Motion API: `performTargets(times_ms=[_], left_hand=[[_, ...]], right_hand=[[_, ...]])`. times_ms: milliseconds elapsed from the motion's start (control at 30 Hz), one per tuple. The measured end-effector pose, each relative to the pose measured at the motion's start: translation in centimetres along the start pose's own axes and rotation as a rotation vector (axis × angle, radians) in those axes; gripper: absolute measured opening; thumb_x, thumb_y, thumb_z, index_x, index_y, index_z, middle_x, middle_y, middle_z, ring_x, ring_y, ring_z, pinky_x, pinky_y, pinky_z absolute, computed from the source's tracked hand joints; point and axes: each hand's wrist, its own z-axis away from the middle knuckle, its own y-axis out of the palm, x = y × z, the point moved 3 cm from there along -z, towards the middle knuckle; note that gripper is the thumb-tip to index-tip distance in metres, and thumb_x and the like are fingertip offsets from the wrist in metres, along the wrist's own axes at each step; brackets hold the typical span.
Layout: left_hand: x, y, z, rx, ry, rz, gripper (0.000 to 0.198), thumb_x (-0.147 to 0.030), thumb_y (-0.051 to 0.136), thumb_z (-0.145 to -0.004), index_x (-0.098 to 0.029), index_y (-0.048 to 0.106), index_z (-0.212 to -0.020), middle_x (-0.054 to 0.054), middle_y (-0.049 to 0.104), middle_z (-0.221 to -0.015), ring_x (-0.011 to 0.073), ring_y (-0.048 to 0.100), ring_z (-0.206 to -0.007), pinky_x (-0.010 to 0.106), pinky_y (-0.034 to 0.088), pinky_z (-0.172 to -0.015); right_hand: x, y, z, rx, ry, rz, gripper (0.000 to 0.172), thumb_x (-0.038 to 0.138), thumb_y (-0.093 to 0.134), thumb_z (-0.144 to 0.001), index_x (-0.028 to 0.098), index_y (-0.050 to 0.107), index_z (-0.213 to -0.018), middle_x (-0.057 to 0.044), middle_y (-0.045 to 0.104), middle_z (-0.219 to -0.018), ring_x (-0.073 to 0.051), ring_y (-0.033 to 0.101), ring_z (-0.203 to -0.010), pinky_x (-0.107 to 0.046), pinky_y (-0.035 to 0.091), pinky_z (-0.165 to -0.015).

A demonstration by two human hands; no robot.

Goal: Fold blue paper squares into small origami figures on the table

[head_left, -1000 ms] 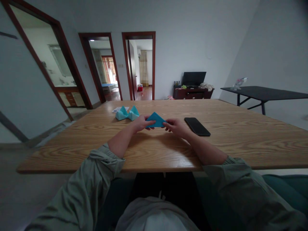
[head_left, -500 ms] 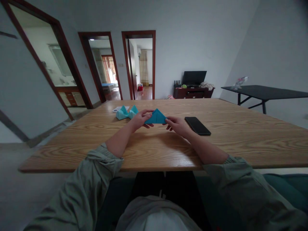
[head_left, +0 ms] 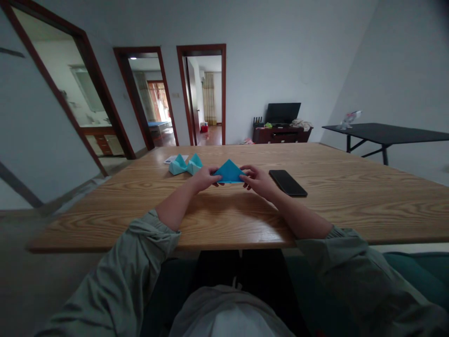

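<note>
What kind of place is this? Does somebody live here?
It looks like someone's home, probably a flat. A television sits on a low wooden cabinet, a bed shows through the far doorway, and a mirror hangs in what seems to be a bathroom.

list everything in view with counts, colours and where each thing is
wooden table: 1, light oak colour, in front of the person
folded paper triangle: 1, deep blue, between both hands
folded paper shapes: 2, pale blue, touching, left of the hands
white card: 1, white, partly under the pale shapes
smartphone: 1, black, on the table right of the hands
television: 1, black, on the far cabinet
cabinet: 1, dark brown, by the far wall
side table: 1, black, far right
doorways: 3, dark red frames, far left
left hand: 1, on the triangle's left corner
right hand: 1, on its right corner
sleeves: 2, grey-green, on both forearms
</note>
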Motion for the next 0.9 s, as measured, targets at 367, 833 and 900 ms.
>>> performTargets(times_ms=[367, 833, 900], left_hand=[[0.2, -1.0, -0.5, -0.204, 0.157, -0.016, 0.040, -0.045, 0.068, -0.072, -0.013, 0.070, -0.096, 0.008, 0.068, -0.100, 0.0207, 0.060, -0.091, 0.031, 0.048, -0.081], [0.7, -0.4, -0.3, -0.220, -0.003, 0.382, 0.063, -0.041, 0.079, -0.063, -0.021, 0.053, -0.116, 0.005, 0.067, -0.095, 0.0174, 0.065, -0.074, 0.035, 0.055, -0.067], [0.9, 0.3, -0.2, -0.137, -0.045, 0.426, 0.062, -0.039, 0.081, -0.062, -0.019, 0.052, -0.112, 0.006, 0.067, -0.094, 0.0181, 0.067, -0.073, 0.037, 0.056, -0.068]], right_hand=[[0.4, 0.1, 0.2, 0.047, 0.054, 0.180, 0.036, 0.044, 0.066, -0.072, 0.015, 0.065, -0.094, 0.001, 0.058, -0.064, -0.011, 0.048, -0.055, -0.024, 0.037, -0.049], [-0.9, -0.5, -0.5, -0.017, 0.026, -0.023, 0.033, 0.048, 0.063, -0.076, 0.016, 0.062, -0.084, -0.004, 0.067, -0.077, -0.012, 0.057, -0.062, -0.023, 0.041, -0.054], [-0.5, -0.6, -0.4, -0.067, 0.037, -0.057, 0.033, 0.048, 0.064, -0.076, 0.016, 0.061, -0.081, -0.004, 0.067, -0.076, -0.011, 0.056, -0.060, -0.023, 0.041, -0.053]])
